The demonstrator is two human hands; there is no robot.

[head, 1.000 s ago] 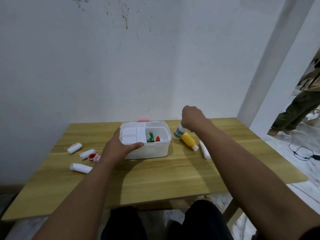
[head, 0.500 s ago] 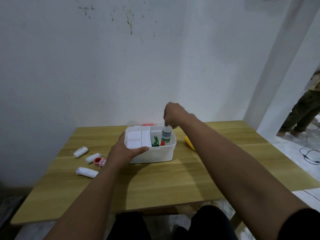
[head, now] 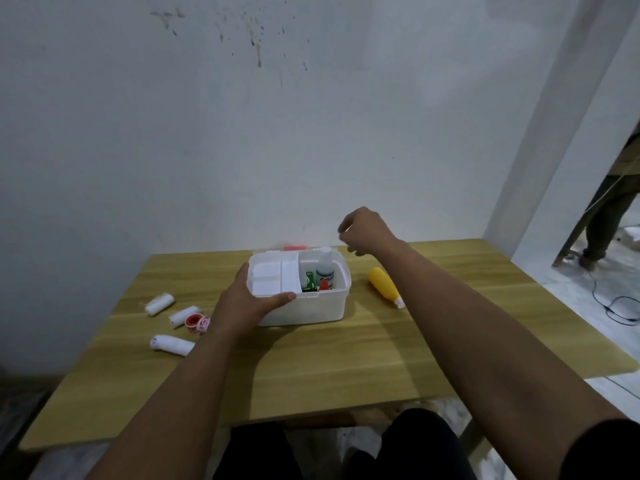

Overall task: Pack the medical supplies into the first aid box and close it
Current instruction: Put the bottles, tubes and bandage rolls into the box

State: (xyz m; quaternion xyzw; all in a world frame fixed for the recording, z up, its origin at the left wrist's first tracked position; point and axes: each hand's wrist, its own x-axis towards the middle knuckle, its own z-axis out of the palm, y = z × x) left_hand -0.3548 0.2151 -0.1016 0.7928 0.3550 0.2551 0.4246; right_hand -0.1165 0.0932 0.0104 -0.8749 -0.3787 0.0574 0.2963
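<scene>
Two bare hands work over a wooden tabletop set against a stained white wall. The left hand grips the near-left corner of the open white first aid box, thumb lying along its front rim and the other fingers hidden behind the corner. The right hand hovers above the box's far-right corner, fingers loosely curled and holding nothing. Inside the right compartment a white bottle stands upright beside a green item and something red, both too small to identify. A yellow bottle lies on its side just right of the box. Left of the box lie three white rolls and a red tape spool, partly blocked by the left wrist.
</scene>
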